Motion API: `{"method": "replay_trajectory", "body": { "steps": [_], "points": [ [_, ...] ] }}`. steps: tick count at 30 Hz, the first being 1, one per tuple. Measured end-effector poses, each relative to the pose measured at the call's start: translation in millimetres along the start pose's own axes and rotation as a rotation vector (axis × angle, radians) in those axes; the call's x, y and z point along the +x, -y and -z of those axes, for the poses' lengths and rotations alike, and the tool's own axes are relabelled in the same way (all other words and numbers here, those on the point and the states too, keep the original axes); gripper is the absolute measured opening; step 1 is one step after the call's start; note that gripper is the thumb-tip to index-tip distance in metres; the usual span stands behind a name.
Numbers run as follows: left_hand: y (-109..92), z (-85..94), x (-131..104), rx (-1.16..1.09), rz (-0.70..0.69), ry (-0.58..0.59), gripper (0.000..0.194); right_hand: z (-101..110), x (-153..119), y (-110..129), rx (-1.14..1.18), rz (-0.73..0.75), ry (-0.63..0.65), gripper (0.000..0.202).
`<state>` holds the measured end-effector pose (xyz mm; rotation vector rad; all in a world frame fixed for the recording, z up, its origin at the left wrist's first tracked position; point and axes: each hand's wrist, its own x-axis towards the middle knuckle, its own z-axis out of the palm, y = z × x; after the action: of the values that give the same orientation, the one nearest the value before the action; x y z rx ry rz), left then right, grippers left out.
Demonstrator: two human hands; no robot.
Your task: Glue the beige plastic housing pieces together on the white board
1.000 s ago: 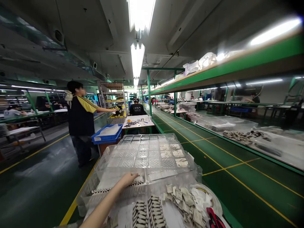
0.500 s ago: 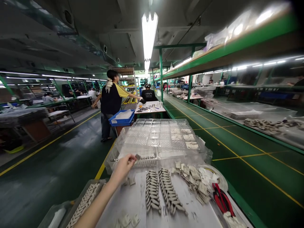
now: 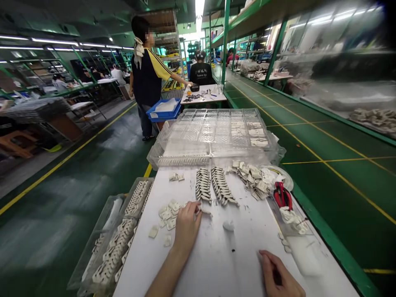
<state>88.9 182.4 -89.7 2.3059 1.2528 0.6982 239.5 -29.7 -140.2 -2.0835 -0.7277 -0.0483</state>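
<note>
My left hand (image 3: 187,225) is closed in a pinch at the near end of two rows, its fingertips on a small beige piece (image 3: 206,212). Ahead of it lie the left row of overlapping beige pieces (image 3: 203,186) and the right row (image 3: 223,187). Flat, pale square pieces (image 3: 167,215) are scattered just left of the hand. My right hand (image 3: 280,274) is low at the right, over the white tabletop (image 3: 216,264). Its fingers are curled together; whatever they may hold is hidden. A small white lump (image 3: 228,225) sits between the hands.
Clear plastic trays (image 3: 213,136) are stacked at the table's far end. Red-handled pliers (image 3: 282,196) lie right, beside a pile of beige pieces (image 3: 252,179). Filled trays (image 3: 116,243) stand lower left. A person (image 3: 148,78) stands beyond, near blue bins (image 3: 164,108).
The view has tipped downward. My left hand has come back from the far tray to the near end of the rows. My right hand has come into view.
</note>
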Motion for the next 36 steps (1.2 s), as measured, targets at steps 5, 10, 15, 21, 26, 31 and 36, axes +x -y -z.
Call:
{"method": "replay_trajectory", "body": {
  "steps": [5, 10, 15, 21, 26, 31, 36],
  "points": [
    [6, -9.7, 22, 0.13, -0.039, -0.071, 0.02, 2, -1, -3, -0.008, 0.05, 0.004, 0.038],
    [11, -17.2, 30, 0.182, -0.072, -0.107, 0.02, 4, 2, -8, -0.011, 0.142, 0.011, 0.037],
    [18, -20.0, 32, 0.167, -0.089, -0.123, 0.028, 6, 9, -10, -0.024, 0.29, -0.001, 0.032],
    [6, -2.9, -10, 0.104, -0.073, -0.148, 0.045, 9, 5, -9, 0.045, 0.273, 0.012, 0.027],
    [-20, -9.7, -71, -0.086, 0.007, -0.109, 0.024, 7, 36, 13, 0.154, 0.195, 0.239, 0.024],
    [-18, -20.8, -96, -0.116, 0.017, -0.021, 0.022, -34, 110, 46, 0.049, 0.379, 0.39, 0.018],
    [-9, -23.0, -97, -0.15, 0.055, -0.045, 0.023, -70, 140, 54, 0.006, 0.451, 0.486, 0.006]
  ]
}}
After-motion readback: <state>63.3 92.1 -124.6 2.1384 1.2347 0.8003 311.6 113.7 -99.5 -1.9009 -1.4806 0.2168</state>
